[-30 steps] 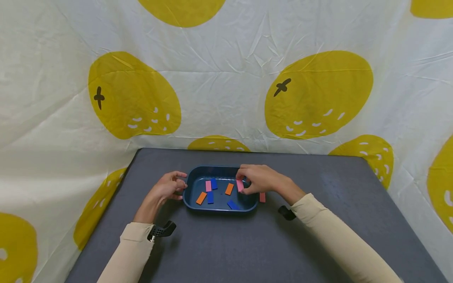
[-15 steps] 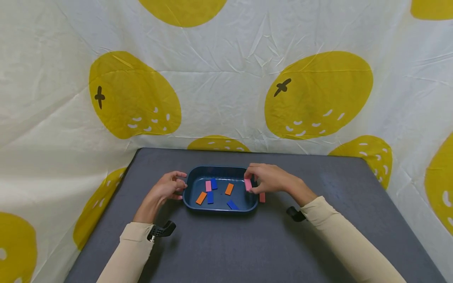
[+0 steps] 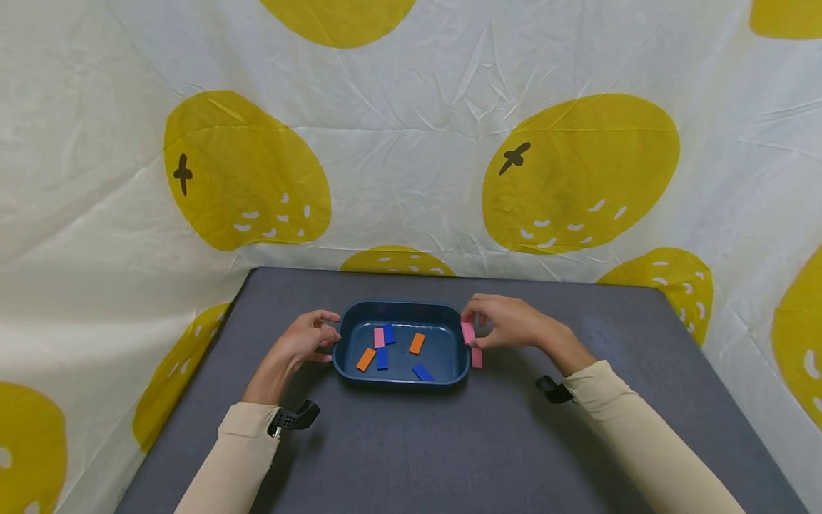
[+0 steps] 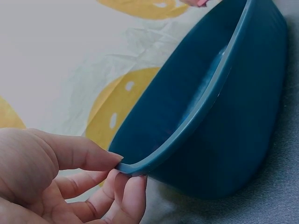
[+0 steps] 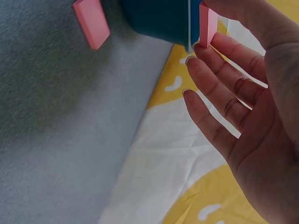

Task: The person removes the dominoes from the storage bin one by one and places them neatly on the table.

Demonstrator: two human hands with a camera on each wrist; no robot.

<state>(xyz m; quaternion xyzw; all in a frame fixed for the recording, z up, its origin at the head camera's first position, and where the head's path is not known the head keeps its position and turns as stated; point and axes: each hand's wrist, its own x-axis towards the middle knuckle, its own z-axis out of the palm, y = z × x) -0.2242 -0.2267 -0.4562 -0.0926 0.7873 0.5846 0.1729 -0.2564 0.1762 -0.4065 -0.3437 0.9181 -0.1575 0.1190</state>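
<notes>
A dark blue rectangular tray with raised walls stands on the table. My left hand is at its left end; in the left wrist view the thumb and fingers pinch the tray's rim. Over the right end, my right hand pinches a pink block between thumb and fingertips. The right wrist view has this held block just outside the tray wall, the other fingers spread. Another pink block lies on the table against the tray's right side.
Inside the tray are several small flat blocks: orange ones, blue ones and a pink one. The grey table extends around the tray. A white curtain with yellow fruit prints hangs behind it.
My right hand has moved right with the pink block, from above the tray's inside to its right rim. The left hand and the tray have stayed put.
</notes>
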